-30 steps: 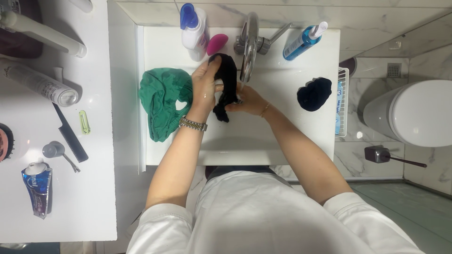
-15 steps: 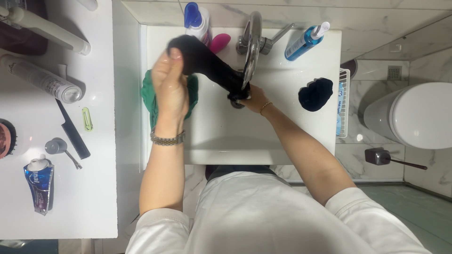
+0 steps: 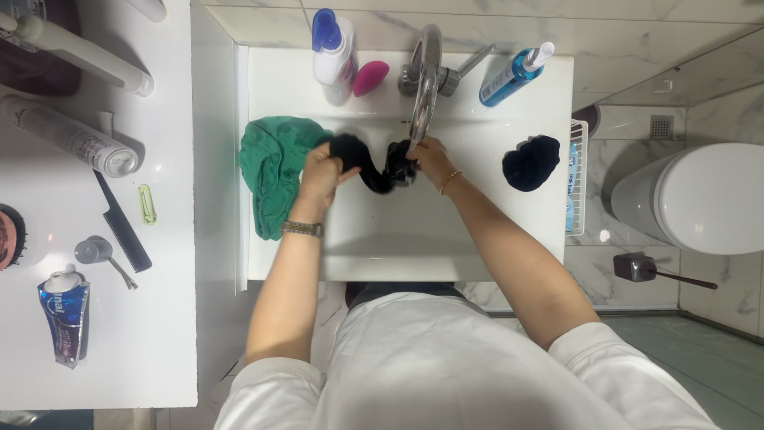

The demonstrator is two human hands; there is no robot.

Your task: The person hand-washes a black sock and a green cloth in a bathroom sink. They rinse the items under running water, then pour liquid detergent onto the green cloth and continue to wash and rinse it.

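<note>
Over the white sink [image 3: 493, 231], under the chrome tap [image 3: 426, 76], both hands grip one black cloth [image 3: 374, 167] — it sags in a shallow loop between them. Left hand [image 3: 318, 173] is clenched on the cloth's left end, metal watch [image 3: 302, 229] on that wrist. Right hand [image 3: 432, 158] is clenched on the right end, just below the tap's spout, thin bracelet [image 3: 448, 182] on the wrist.

Green garment [image 3: 274, 171] lies bunched at the sink's left side, touching or just beside the left hand. Dark bundled cloth [image 3: 531, 162] sits at the sink's right side, well apart from both hands.

Back ledge of the sink: white pump bottle with blue top [image 3: 332, 48], pink egg-shaped sponge [image 3: 370, 77] just beside it, blue pump bottle [image 3: 512, 73] lying tilted right of the tap.

White bench [image 3: 167, 318] to the left carries a black comb [image 3: 122, 223], a toothpaste tube [image 3: 64, 318], a spray can [image 3: 72, 137] on its side — none near the hands. White toilet [image 3: 696, 199] at far right.
</note>
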